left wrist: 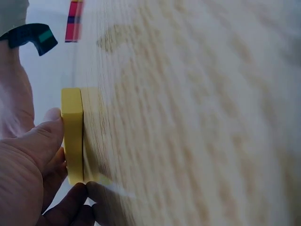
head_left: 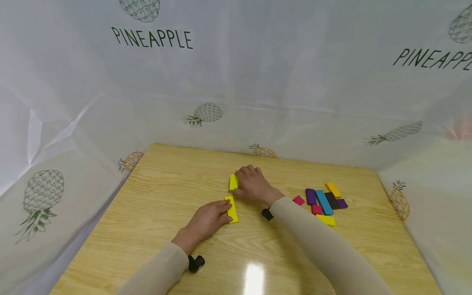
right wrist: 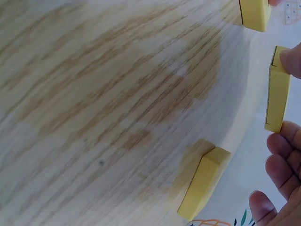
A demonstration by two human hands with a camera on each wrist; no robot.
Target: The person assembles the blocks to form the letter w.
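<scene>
My left hand (head_left: 206,221) holds a flat yellow block (head_left: 231,209) on the wooden table, with thumb and fingertips at its sides and ends. The left wrist view shows the thumb against that yellow block (left wrist: 72,136). Farther back, my right hand (head_left: 254,184) pinches another yellow block (right wrist: 278,92) between thumb and fingertip, apparently off the tabletop; in the head view the hand hides this block. Just left of the right hand, a third yellow block (head_left: 233,182) lies on the table, seen in the right wrist view as a separate yellow block (right wrist: 203,184).
On the right of the wooden table (head_left: 177,180) lies a loose cluster of blocks: a blue block (head_left: 324,202), a dark block (head_left: 332,200), a purple block (head_left: 311,196), an orange block (head_left: 333,189) and others. A pink block (head_left: 298,200) lies apart. Pineapple-printed sheeting (head_left: 258,73) surrounds the table.
</scene>
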